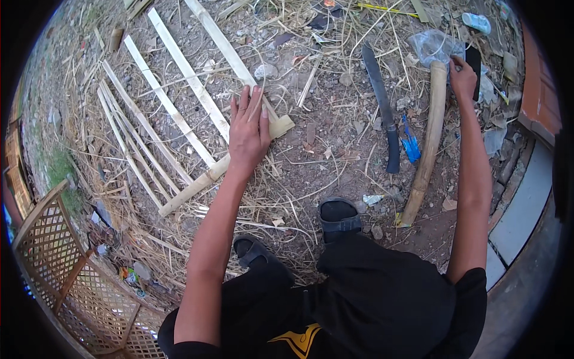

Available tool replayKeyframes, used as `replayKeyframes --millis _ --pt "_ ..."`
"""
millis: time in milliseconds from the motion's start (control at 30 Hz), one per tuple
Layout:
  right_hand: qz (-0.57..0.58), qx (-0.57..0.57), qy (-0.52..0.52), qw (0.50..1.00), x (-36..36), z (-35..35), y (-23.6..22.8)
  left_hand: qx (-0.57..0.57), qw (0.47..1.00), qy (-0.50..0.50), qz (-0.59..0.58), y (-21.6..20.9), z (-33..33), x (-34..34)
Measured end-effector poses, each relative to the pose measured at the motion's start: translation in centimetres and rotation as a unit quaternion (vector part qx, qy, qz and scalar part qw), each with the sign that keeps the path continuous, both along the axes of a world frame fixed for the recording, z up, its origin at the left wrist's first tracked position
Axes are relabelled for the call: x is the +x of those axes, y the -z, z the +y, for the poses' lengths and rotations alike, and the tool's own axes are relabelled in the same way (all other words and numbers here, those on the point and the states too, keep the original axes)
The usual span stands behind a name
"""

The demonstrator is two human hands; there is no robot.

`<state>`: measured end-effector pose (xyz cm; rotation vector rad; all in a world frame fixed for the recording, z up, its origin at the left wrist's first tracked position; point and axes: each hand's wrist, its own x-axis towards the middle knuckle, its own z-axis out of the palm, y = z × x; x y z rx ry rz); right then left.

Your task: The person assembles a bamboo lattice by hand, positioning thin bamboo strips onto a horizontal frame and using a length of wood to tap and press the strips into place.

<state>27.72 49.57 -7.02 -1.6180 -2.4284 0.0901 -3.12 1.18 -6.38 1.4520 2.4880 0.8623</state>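
Observation:
My left hand (249, 139) lies with its fingers stretched out on the rightmost pale bamboo strip (221, 43), near where the strip meets a bamboo crosspiece (192, 192). More flat strips (188, 76) fan out to the left, their near ends at the crosspiece. At the far right my right hand (463, 81) is closed, fingertips together at the edge of a clear plastic bag (435, 46); what they pinch, if anything, is hidden. A flat black object (473, 63) shows beside that hand. Just left of it stretches a thick bamboo pole (428, 149).
A machete (378, 90) with a dark handle lies left of the pole, near a blue wrapper (410, 140). Straw and shavings litter the dirt. A woven bamboo lattice (66, 257) stands at the lower left. Pale tiles (526, 200) edge the right side. My sandalled feet are near the middle.

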Motion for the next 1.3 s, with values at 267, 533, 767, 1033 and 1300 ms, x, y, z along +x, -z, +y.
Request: replayKeyframes --millis 267,533,767,1033,1300 --pt "0.016 -0.043 0.075 0.996 1.4 3.6 1.6 0.004 0.999 0.008 -0.031 0.5 0.1 -0.2" --pt "0.084 -0.002 0.172 0.982 1.7 3.0 0.2 0.016 0.999 0.026 -0.041 0.4 -0.4 -0.6" --pt "0.365 -0.047 -0.053 0.928 -7.4 -13.4 -7.1 0.039 0.996 0.027 -0.074 0.1 -1.2 -0.7" --pt "0.360 -0.330 -0.357 0.797 -17.7 -34.6 -3.4 0.042 0.991 0.082 -0.093 0.0 -1.0 -1.3" --pt "0.362 -0.270 -0.415 0.790 -18.2 -35.3 -1.0 0.045 0.994 0.100 -0.026 0.3 -0.8 -1.1"
